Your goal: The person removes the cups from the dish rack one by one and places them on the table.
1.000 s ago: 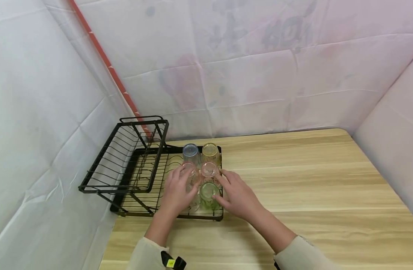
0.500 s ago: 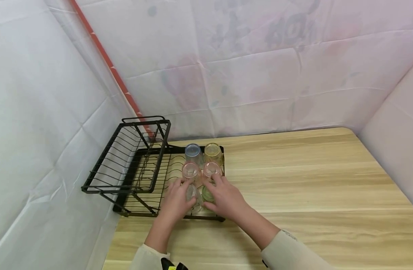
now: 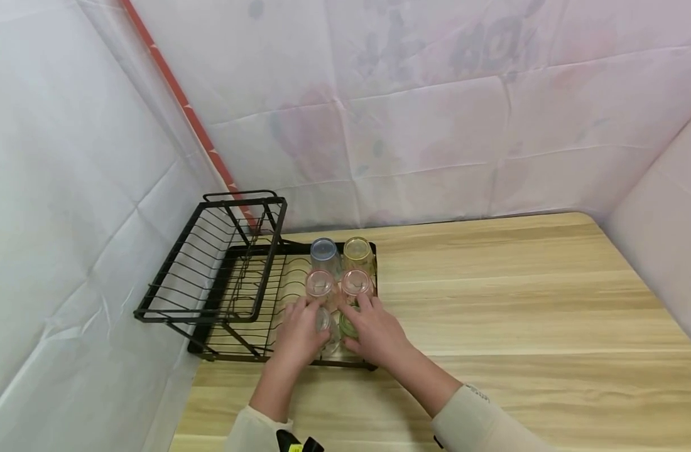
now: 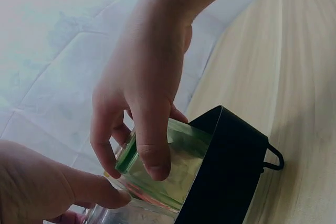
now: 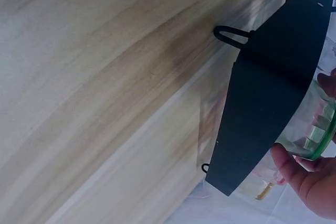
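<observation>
Six-up rows of upturned glasses stand at the right end of the black dish rack point(image 3: 249, 359). My left hand point(image 3: 296, 333) grips the clear glass point(image 3: 325, 321) at the front left, thumb on its near side. Beside it, my right hand point(image 3: 379, 333) holds the green glass point(image 3: 348, 324), mostly hidden by its fingers. In the left wrist view, the right hand point(image 4: 144, 77) wraps the green-rimmed glass point(image 4: 178, 156). Behind stand two pink glasses, left point(image 3: 320, 284) and right point(image 3: 357, 282), then a blue glass point(image 3: 325, 250) and a yellow glass point(image 3: 357, 249).
A raised wire basket point(image 3: 210, 263) covers the rack's left side. The wooden table point(image 3: 521, 301) extends to the right. White sheets point(image 3: 413, 138) hang behind and at both sides, with a red strip point(image 3: 181, 94) at the back left.
Both hands have come nearer the front pair of glasses. The left hand has moved off the left pink glass onto the clear one; the right hand now covers more of the green glass.
</observation>
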`<state>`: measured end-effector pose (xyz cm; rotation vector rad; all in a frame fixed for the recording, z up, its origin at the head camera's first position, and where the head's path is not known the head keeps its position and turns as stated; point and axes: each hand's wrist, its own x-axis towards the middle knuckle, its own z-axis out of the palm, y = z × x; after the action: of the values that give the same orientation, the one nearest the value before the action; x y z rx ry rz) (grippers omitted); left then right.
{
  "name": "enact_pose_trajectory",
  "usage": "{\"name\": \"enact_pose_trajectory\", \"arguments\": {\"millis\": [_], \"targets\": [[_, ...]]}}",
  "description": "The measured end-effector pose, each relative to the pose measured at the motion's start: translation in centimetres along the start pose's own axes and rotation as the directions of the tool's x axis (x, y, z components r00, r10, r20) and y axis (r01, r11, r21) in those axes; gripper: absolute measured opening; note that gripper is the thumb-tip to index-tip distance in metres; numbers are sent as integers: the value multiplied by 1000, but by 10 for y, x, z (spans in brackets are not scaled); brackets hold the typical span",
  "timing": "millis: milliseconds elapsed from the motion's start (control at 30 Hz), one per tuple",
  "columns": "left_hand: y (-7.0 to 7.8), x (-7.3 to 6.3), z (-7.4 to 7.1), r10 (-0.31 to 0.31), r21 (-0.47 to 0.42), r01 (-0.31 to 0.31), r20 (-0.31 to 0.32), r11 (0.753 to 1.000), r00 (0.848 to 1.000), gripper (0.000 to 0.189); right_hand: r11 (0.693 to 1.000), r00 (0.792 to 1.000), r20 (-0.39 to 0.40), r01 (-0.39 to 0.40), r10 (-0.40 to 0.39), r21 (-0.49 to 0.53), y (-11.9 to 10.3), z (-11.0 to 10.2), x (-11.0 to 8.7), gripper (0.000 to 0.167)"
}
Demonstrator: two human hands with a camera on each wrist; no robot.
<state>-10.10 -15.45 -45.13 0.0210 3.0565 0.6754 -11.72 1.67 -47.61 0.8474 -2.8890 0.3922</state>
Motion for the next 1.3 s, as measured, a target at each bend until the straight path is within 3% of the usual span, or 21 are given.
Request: {"name": "enact_pose_trajectory", "arguments": {"millis": [233,400,533,667,767,900,1000,1167,1300], "targets": [[1,0,-1,-13,6,13,2,1000,1000,62,999,1000,-29,0,2,43,2,-5,0,77],[1,0,1,-11,7,11,-10,1000,1000,61,989,998,-27,-48,52,142,7,-16,0,67],[3,-1,2,-7,1,7,-17,1000,1000,61,966,995,-21,-92,100,243,11,-26,-2,65],[3,-1,3,-8,13,8,-25,1000,1000,63,921,987,-3,-148,160,359,14,-35,-5,62],[3,-3,4,-13,20,13,-36,1000,999,65,863,976,13,-199,218,464,18,-41,-9,58],[2,-5,4,-16,23,18,-48,1000,999,66,753,953,44,-264,298,603,27,-44,-14,58],[2,-8,4,-12,19,13,-50,1000,999,68,661,936,77,-300,344,688,36,-43,-17,56],[6,-11,1,2,15,-1,-73,1000,997,72,483,903,166,-358,396,799,46,-43,-24,52],[12,-14,-5,17,0,-18,-138,1000,990,69,401,887,204,-378,414,835,51,-44,-29,49]]}}
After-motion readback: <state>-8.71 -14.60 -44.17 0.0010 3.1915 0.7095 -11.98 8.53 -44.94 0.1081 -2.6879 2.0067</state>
